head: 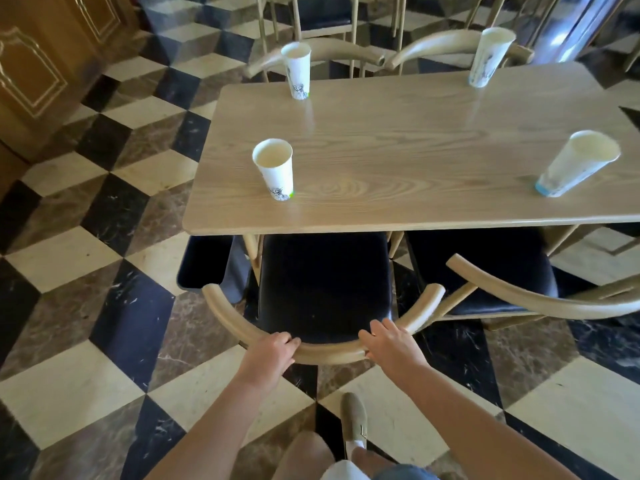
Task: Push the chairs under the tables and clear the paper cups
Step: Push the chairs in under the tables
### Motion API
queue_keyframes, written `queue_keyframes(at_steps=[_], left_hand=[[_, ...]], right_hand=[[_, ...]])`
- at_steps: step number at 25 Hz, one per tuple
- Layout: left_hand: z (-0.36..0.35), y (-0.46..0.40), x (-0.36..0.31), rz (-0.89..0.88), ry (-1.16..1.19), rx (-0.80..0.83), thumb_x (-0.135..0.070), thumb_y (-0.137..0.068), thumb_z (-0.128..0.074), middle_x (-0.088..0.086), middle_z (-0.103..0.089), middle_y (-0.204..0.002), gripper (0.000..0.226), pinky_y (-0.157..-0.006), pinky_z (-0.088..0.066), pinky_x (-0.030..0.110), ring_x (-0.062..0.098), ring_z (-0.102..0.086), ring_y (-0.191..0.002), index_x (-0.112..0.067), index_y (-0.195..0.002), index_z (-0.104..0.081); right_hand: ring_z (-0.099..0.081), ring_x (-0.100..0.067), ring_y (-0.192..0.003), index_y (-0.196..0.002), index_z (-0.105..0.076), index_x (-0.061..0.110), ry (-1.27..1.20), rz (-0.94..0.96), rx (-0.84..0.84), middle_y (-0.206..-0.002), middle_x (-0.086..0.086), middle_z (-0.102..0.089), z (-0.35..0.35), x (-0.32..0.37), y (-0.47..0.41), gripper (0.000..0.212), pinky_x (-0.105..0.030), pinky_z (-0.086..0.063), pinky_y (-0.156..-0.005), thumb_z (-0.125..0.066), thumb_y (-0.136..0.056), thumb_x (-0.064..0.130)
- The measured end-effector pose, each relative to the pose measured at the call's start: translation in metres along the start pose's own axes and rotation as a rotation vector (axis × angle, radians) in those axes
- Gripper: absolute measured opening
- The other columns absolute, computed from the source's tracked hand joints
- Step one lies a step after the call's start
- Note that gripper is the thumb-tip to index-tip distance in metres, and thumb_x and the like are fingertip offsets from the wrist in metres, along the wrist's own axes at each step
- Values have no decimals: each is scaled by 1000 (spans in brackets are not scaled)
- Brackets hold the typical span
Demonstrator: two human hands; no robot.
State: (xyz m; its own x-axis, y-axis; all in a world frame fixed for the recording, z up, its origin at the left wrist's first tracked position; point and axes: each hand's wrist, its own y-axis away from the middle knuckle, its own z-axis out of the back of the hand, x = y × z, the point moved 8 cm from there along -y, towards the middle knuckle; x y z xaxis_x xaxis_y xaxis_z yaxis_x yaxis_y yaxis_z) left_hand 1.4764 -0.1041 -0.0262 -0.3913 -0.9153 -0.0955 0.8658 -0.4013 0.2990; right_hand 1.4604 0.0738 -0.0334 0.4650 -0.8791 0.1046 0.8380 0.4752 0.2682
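With both hands, left hand [273, 351] and right hand [391, 344], curled around the chair [325, 355] backrest, push evenly and straight so the seat slides squarely under the bench [415, 150].

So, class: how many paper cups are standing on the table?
4, all on the table: near-left cup, far-left cup, far-right cup, near-right cup. None seems hidden.
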Motion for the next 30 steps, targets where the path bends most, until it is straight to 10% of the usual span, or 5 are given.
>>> queue_keyframes(at_steps=[10,19,25,30], left_hand=[[41,-66,24,-78,-41,-131,-22,-33,-95,-2,-65,-59,51,-37,-47,21,13,-60,-44,-13,-80,-75],[34,-76,35,-113,-2,-128,-17,-45,-92,2,-69,-68,48,-45,-53,27,17,-65,-55,-9,-88,-73],[39,-73,29,2,38,-62,-23,-83,-68,8,-65,-110,48,-84,-51,36,23,-62,-97,-9,-126,-53],[91,-69,-16,-109,112,-243,-28,-82,-67,7,-69,-89,40,-64,-56,36,21,-65,-76,-7,-116,-60]], right_hand=[[-52,-21,-55,-72,-58,14,17,26,-43,-63,-5,-55,27,-34,-67,42,-33,-49,-44,-89,-44,12],[-51,-22,-58,-75,-56,13,13,25,-12,-66,-5,-54,25,-39,-77,41,-35,-52,-48,-87,-49,8],[-59,-24,-82,-96,-61,13,1,-103,-34,-87,-5,-63,42,-30,-60,27,-37,-52,-77,-75,-73,21],[-57,-26,-96,-109,-59,15,5,-227,-140,-101,-6,-61,81,-30,-25,28,-38,-46,-87,-64,-83,26]])
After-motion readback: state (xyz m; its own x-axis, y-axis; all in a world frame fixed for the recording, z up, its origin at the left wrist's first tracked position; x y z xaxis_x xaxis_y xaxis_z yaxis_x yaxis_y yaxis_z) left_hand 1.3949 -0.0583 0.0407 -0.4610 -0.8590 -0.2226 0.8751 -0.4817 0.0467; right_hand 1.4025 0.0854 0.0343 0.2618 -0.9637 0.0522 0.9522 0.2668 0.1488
